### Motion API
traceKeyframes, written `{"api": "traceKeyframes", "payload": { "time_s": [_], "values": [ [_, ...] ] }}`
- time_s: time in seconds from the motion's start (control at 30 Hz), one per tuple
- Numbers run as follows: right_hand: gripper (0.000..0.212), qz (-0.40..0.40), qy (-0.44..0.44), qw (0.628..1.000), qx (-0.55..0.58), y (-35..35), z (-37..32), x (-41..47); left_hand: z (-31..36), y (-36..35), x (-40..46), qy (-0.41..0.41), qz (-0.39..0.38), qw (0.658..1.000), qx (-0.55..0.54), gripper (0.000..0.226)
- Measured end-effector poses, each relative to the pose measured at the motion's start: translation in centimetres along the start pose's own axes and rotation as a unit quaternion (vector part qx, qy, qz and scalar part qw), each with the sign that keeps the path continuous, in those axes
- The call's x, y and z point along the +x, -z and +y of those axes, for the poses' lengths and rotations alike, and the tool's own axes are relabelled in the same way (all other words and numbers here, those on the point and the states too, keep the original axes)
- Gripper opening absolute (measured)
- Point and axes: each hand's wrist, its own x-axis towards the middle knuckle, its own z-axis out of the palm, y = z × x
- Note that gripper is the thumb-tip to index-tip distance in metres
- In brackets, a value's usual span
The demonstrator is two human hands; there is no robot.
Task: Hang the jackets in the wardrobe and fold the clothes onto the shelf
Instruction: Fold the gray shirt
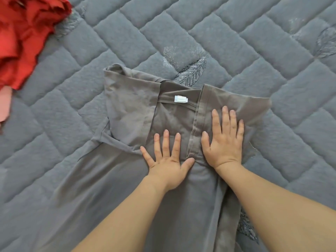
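At frame centre a grey garment (127, 110) is pressed flat on the quilted bed (236, 42) by the left hand (168, 160) and right hand (224, 140) — each grip wide, fingers spread, holding nothing — apparently to smooth the folded-in sides.

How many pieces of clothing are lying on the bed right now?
2. A grey garment lies spread in the middle, with the left hand and right hand pressing flat on it. A red garment sits crumpled at the upper left, partly cut off; more may lie outside the view.
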Motion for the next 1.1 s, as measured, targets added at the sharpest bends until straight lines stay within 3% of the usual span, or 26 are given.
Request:
{"api": "traceKeyframes", "payload": {
  "time_s": [0.2, 0.33, 0.43, 0.57, 0.63, 0.73, 0.83, 0.9, 1.0, 1.1],
  "values": [
    [0.07, 0.014, -0.008, 1.0, 0.01, 0.4, -0.2, -0.3, -0.1, -0.2, 0.0, -0.016, 0.022, 1.0, -0.001, 0.083],
    [0.069, 0.001, -0.04, 0.999, 0.016, 0.7, -1.2, -5.4, -2.0, -0.4, -1.5, -0.071, 0.046, 0.996, 0.014, 0.076],
    [0.07, -0.018, -0.01, 1.0, -0.007, 0.4, -3.1, -12.7, -6.1, -2.9, -5.9, -0.109, 0.063, 0.991, 0.046, 0.069],
    [0.071, -0.073, 0.025, 0.997, -0.012, 0.3, -7.0, -20.4, -14.2, -7.6, -14.0, -0.076, 0.076, 0.993, 0.042, 0.066],
    [0.074, -0.111, 0.05, 0.992, -0.016, 1.1, -9.6, -21.3, -18.4, -8.5, -17.3, -0.013, 0.148, 0.988, 0.034, 0.071],
    [0.065, -0.13, 0.089, 0.987, 0.025, 3.1, -14.6, -19.4, -24.4, -8.1, -20.2, 0.185, 0.261, 0.945, -0.06, 0.075],
    [0.04, -0.164, 0.067, 0.978, 0.112, 4.7, -21.1, -15.4, -28.6, -6.7, -20.9, 0.276, 0.222, 0.923, -0.148, 0.068],
    [0.036, -0.219, 0.02, 0.958, 0.182, 5.2, -25.9, -12.8, -30.3, -6.0, -20.6, 0.251, 0.216, 0.929, -0.163, 0.055],
    [0.057, -0.27, -0.024, 0.94, 0.207, 4.7, -32.5, -10.1, -30.8, -5.4, -20.9, 0.199, 0.23, 0.93, -0.207, 0.035],
    [0.053, -0.289, -0.045, 0.937, 0.193, 3.0, -36.6, -9.4, -30.7, -6.0, -21.8, 0.071, 0.284, 0.954, -0.073, 0.045]
  ]
}}
